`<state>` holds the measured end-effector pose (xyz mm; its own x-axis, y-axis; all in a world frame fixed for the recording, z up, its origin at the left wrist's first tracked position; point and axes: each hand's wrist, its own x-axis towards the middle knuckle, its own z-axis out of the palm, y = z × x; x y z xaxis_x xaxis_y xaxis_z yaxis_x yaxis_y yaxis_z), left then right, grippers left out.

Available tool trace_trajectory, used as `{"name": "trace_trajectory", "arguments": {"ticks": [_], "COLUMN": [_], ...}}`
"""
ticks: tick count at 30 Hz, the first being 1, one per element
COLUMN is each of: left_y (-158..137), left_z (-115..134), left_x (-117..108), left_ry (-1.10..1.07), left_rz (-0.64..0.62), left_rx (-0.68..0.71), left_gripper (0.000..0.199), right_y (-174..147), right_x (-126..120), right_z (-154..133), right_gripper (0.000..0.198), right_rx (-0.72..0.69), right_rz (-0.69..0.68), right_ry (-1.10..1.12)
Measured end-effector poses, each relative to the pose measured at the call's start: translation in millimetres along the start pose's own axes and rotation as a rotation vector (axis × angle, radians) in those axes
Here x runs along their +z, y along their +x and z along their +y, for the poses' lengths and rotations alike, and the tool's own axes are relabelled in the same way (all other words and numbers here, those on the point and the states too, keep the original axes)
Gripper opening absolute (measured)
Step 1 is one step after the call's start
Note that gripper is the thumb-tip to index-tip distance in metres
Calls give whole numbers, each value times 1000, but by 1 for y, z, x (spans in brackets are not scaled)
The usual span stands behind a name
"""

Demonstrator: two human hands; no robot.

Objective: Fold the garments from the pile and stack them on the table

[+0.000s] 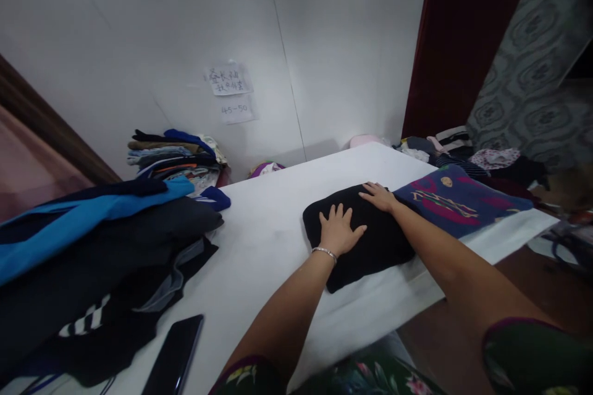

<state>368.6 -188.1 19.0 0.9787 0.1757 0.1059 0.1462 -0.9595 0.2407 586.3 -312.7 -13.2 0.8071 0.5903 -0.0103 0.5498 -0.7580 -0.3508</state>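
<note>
The left hand (340, 231) and right hand (377, 197) lie spread on the black garment (377, 245); uneven pushing could ruck it toward the patterned cloth (463, 194) at two o'clock.

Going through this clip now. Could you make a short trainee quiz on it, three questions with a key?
1. True or false: the left hand and right hand both rest on the black cloth.
2. What lies on the table just right of the black cloth, as pictured?
A) a phone
B) a blue patterned cloth
C) a paper note
3. Fill in: the bracelet is on the person's ____ wrist.

Key:
1. True
2. B
3. left
</note>
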Motion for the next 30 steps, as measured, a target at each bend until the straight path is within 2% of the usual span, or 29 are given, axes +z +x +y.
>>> {"name": "trace_trajectory", "arguments": {"ticks": [5,10,13,16,18,21,24,27,29,30], "left_y": [2,32,52,65,69,71,70,68,67,67], "left_z": [-5,-33,-53,-69,-76,-80,-80,-80,-81,-81], "left_x": [-8,-34,-36,-23,-12,-2,-1,-3,-4,-4], "left_ry": [-80,-122,-202,-271,-292,-296,-289,-272,-259,-253], "left_rz": [25,121,-21,-208,-247,-233,-210,-202,-202,-201], "left_rx": [-8,-200,-312,-381,-397,-396,-393,-394,-392,-388], "left_gripper": [66,59,60,67,71,72,72,69,67,66], "right_y": [6,9,10,11,12,12,13,4,-16,-33], "right_x": [13,16,17,18,19,17,8,-13,-33,-43], "right_z": [12,16,17,18,19,17,9,2,2,3], "right_gripper": [65,69,69,68,67,63,60,59,59,58], "right_rx": [-78,-34,-22,-15,-18,-37,-49,-23,-22,-35], "right_rz": [57,43,28,31,36,35,20,20,119,220], "right_ry": [7,56,80,110,130,168,195,209,262,314]}}
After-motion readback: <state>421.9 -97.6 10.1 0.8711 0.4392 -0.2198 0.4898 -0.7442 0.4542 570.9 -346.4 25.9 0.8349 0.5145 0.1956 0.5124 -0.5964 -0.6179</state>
